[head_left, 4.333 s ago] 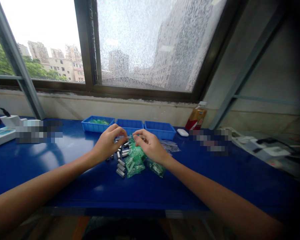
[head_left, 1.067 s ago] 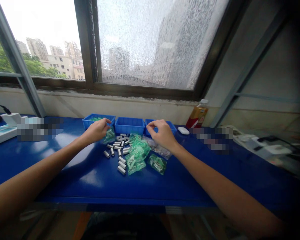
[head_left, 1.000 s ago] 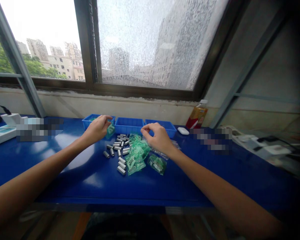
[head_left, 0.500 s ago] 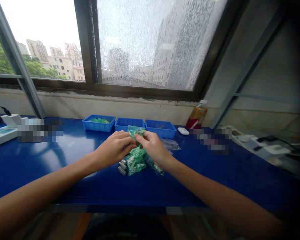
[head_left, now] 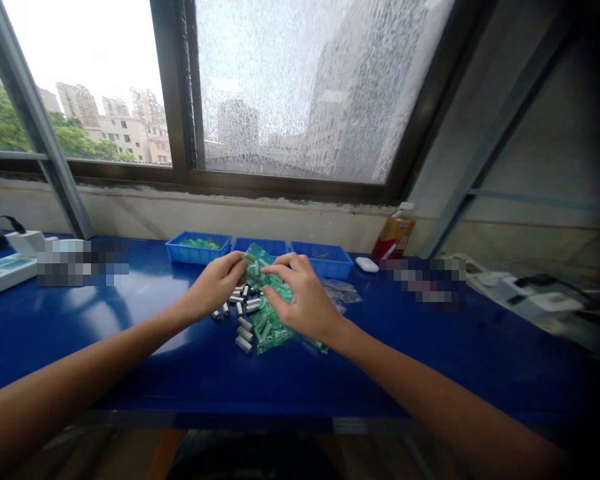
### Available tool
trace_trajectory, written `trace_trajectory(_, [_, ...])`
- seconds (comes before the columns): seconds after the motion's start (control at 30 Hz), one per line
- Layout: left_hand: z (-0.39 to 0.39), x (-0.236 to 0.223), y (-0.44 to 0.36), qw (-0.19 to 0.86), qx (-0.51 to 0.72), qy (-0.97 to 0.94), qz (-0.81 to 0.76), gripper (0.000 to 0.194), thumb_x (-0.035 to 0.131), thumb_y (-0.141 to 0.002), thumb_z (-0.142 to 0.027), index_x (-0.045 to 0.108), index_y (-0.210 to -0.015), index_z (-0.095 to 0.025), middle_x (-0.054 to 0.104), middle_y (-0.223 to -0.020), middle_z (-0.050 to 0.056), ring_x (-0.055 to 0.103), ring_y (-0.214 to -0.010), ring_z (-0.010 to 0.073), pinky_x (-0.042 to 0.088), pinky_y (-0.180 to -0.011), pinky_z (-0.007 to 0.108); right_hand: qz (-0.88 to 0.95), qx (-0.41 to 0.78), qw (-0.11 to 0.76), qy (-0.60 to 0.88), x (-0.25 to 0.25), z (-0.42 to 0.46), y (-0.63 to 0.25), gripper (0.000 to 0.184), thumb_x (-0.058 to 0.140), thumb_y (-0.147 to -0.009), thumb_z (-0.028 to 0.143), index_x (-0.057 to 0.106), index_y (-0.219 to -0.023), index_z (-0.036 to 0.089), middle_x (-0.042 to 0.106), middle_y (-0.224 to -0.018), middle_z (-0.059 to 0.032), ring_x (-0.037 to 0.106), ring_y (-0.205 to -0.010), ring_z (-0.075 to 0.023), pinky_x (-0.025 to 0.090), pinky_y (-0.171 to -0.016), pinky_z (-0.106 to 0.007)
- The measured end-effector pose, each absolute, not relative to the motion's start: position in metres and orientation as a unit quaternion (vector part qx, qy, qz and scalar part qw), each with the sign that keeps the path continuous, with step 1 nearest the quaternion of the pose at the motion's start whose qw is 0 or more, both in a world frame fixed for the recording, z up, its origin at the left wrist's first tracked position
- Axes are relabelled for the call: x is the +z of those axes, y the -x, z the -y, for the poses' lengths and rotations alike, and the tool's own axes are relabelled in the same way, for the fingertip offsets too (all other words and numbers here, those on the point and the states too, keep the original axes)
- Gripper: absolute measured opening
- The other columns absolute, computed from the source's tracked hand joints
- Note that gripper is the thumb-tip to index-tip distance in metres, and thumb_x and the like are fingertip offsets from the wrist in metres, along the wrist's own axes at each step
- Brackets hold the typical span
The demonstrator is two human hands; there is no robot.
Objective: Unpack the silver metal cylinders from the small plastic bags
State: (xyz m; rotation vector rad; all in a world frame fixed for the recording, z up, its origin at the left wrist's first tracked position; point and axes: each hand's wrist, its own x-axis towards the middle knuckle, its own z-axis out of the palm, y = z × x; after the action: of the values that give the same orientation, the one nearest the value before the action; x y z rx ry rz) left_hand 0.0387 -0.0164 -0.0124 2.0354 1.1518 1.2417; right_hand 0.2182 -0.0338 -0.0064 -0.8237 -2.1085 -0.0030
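My left hand [head_left: 214, 283] pinches the upper left edge of a small green plastic bag [head_left: 255, 259] with pieces inside, held up over the table. My right hand [head_left: 307, 297] is just right of that bag, thumb and fingers spread apart; the index fingertip is at the bag, and whether it touches cannot be made out. Beneath the hands lie more filled green bags [head_left: 271, 328], partly hidden by my right hand. Several small silver-grey metal pieces [head_left: 245, 335] lie loose left of them, some half hidden below my left hand.
Along the wall stand three blue bins; the left bin [head_left: 199, 256] holds green bags. Clear plastic bags [head_left: 341, 292] lie right of my hands. A white rounded object [head_left: 367, 265] and a bottle [head_left: 395, 232] stand at the back right of the blue table [head_left: 180, 373].
My hands have moved apart. The right fingers have spread off the green bag, while the left has shifted left with it. More loose metal pieces now show below the left hand.
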Motion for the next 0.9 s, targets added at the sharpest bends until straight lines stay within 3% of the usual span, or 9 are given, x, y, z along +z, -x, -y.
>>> trace_trajectory(0.07, [0.013,-0.015,-0.035,0.095,0.443,-0.786,-0.420,0.020,0.041,-0.086,-0.027,0.057,-0.088,-0.016,0.058,-0.075,0.003,0.052,-0.069,0.0144,0.043,-0.068,0.028,0.821,0.067,0.428,0.373,-0.005,0.033,-0.217,0.015,0.055,-0.078,0.031,0.064,-0.077,0.018,0.058,-0.078,-0.0055,0.048,-0.083,-0.0208,0.038,-0.079,-0.037])
trace_trajectory(0.17, [0.014,-0.017,-0.032,-0.033,0.423,-0.832,-0.358,0.021,0.043,-0.087,-0.022,0.058,-0.099,-0.016,0.061,-0.088,0.007,0.054,-0.082,0.0166,0.042,-0.075,0.030,0.757,0.265,0.428,0.416,-0.005,0.027,-0.216,0.043,0.041,-0.084,0.048,0.059,-0.062,0.017,0.056,-0.061,-0.0028,0.049,-0.066,-0.0160,0.038,-0.064,-0.031])
trace_trajectory(0.27, [0.019,-0.017,-0.034,-0.074,0.406,-0.861,-0.298,0.022,0.044,-0.087,-0.021,0.060,-0.103,-0.017,0.061,-0.089,0.007,0.053,-0.083,0.0161,0.043,-0.075,0.029,0.670,0.412,0.453,0.418,-0.008,0.021,-0.217,0.043,0.041,-0.082,0.051,0.058,-0.065,0.015,0.054,-0.058,-0.0017,0.048,-0.056,-0.0125,0.035,-0.053,-0.026])
trace_trajectory(0.37, [0.024,-0.014,-0.037,-0.058,0.396,-0.872,-0.281,0.023,0.048,-0.086,-0.024,0.061,-0.104,-0.019,0.060,-0.090,0.007,0.053,-0.083,0.0163,0.043,-0.075,0.030,0.641,0.427,0.489,0.408,-0.012,0.019,-0.217,0.030,0.050,-0.077,0.041,0.055,-0.063,0.015,0.052,-0.057,0.0002,0.046,-0.052,-0.0101,0.034,-0.050,-0.023])
trace_trajectory(0.5, [0.027,-0.009,-0.039,0.072,0.397,-0.855,-0.325,0.026,0.049,-0.084,-0.034,0.063,-0.097,-0.017,0.061,-0.089,0.007,0.054,-0.083,0.0173,0.042,-0.075,0.031,0.713,0.284,0.512,0.387,-0.013,0.022,-0.217,0.022,0.049,-0.079,0.032,0.055,-0.064,0.016,0.054,-0.059,0.0001,0.048,-0.055,-0.0111,0.039,-0.054,-0.025])
trace_trajectory(0.67, [0.021,-0.007,-0.037,0.448,0.393,-0.712,-0.370,0.060,0.023,-0.086,-0.058,0.061,-0.074,-0.013,0.057,-0.068,0.005,0.051,-0.062,0.0148,0.040,-0.057,0.027,0.831,0.036,0.479,0.281,-0.011,0.025,-0.222,0.014,0.048,-0.082,0.021,0.061,-0.079,0.019,0.061,-0.076,-0.0038,0.056,-0.074,-0.0154,0.043,-0.071,-0.030])
trace_trajectory(0.77, [0.017,-0.009,-0.035,0.572,0.397,-0.622,-0.360,0.052,0.034,-0.082,-0.058,0.058,-0.068,-0.013,0.054,-0.065,0.003,0.047,-0.057,0.0121,0.037,-0.053,0.024,0.844,-0.003,0.477,0.247,-0.013,0.023,-0.223,0.014,0.049,-0.083,0.019,0.063,-0.084,0.020,0.061,-0.082,-0.0044,0.056,-0.079,-0.0152,0.045,-0.073,-0.030])
trace_trajectory(0.9, [0.013,-0.009,-0.033,0.622,0.429,-0.552,-0.352,0.029,0.047,-0.079,-0.037,0.055,-0.068,-0.012,0.055,-0.065,0.004,0.048,-0.057,0.0109,0.039,-0.056,0.024,0.839,-0.044,0.489,0.234,-0.015,0.019,-0.224,0.013,0.052,-0.082,0.020,0.065,-0.084,0.020,0.058,-0.080,-0.0043,0.054,-0.077,-0.0151,0.045,-0.070,-0.030])
